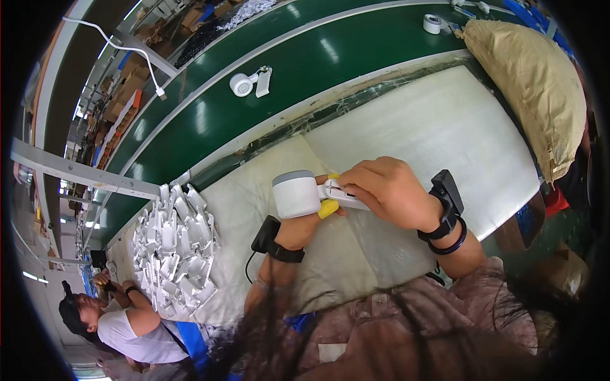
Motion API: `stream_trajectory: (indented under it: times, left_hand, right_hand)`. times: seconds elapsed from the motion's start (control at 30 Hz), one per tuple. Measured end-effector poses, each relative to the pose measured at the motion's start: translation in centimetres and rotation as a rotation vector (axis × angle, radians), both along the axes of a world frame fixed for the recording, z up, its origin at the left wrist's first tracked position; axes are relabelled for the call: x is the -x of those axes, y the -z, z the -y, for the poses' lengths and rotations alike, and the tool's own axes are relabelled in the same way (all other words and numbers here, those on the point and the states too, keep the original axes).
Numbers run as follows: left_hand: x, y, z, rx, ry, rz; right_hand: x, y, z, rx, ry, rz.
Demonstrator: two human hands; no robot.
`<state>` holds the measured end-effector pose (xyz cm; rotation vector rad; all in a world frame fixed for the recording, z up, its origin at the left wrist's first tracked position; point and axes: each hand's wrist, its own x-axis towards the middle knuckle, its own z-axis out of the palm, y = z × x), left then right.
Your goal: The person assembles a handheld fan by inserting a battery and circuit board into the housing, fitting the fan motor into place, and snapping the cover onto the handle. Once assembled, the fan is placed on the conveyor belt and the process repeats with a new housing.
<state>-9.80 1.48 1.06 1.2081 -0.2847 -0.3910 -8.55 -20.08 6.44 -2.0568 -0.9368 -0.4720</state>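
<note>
A white device with a round, drum-shaped head (296,195), a grey rim and a slim jointed arm is held up over the work table. My left hand (301,231) grips it from below. Yellow covers sit on its fingertips, and its palm is largely hidden behind the head. At the arm's joint, the bent fingers of my right hand (389,192) are pinched together against the white arm piece (352,200). Whatever lies between those fingertips is too small to make out. Each wrist wears a black strap with a small box.
To the left is a heap of white plastic shells (175,247). Beyond the table runs a green conveyor belt (305,57) carrying a similar device (243,84) and another white unit (433,24). A tan sack (524,89) stands right. A co-worker (136,324) sits lower left; a white cable (130,49) hangs above.
</note>
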Motion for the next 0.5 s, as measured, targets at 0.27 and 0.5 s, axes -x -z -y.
stream_trajectory:
  times: [0.27, 0.5]
  left_hand:
    - [0.14, -0.14, 0.12, -0.059, -0.006, -0.011]
    - [0.44, -1.06, 0.40, -0.102, -0.052, -0.024]
  right_hand:
    - [0.17, 0.47, 0.13, 0.078, 0.070, 0.069]
    - [0.37, 0.70, -0.07, 0.188, 0.116, 0.152]
